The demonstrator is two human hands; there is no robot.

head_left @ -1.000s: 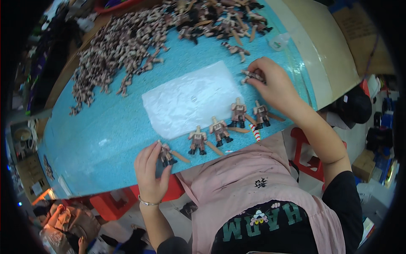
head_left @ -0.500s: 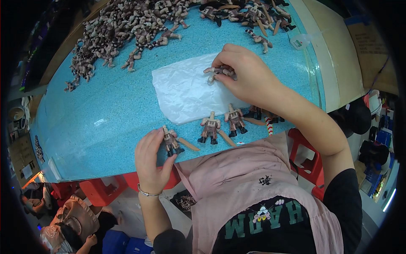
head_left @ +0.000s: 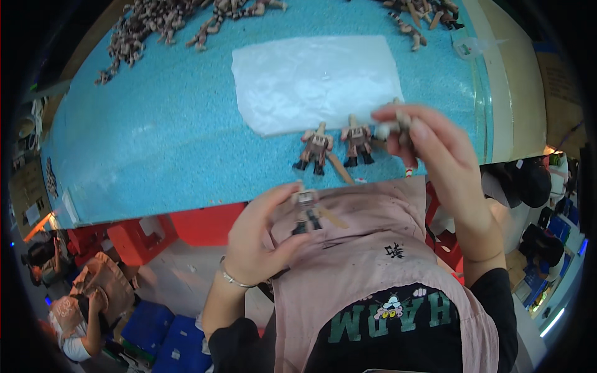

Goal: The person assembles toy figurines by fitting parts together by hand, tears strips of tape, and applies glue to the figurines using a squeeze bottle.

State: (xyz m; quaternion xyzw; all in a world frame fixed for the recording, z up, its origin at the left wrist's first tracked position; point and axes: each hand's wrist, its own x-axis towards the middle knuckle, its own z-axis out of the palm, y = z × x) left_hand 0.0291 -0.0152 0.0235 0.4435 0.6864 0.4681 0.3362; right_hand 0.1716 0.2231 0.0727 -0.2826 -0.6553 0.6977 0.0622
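Note:
My left hand (head_left: 260, 235) is closed around a small headless toy figure (head_left: 306, 210) with dark boots, held just off the table's near edge. A flat tan blade-like piece (head_left: 333, 219) sticks out beside it. Between the thumb and fingers of my right hand (head_left: 449, 142) are small beige-brown toy figure parts (head_left: 404, 127), blurred and partly hidden. Two more headless figures, one (head_left: 316, 149) left and one (head_left: 357, 143) right, lie between my hands near the white sheet (head_left: 317, 81). Another tan blade (head_left: 339, 168) rests by the left one.
On the blue table (head_left: 161, 143) a large heap of toy parts (head_left: 152, 28) lies far left, with another heap (head_left: 429, 11) far right. A clear plastic bottle (head_left: 466, 48) lies near the right edge. Red stools (head_left: 208, 224) stand below. Another person (head_left: 102, 298) sits at lower left.
My left hand has lifted its figure off the table and moved right, toward my apron. My right hand has come from over the white sheet nearer to me, still pinching parts. The view has shifted.

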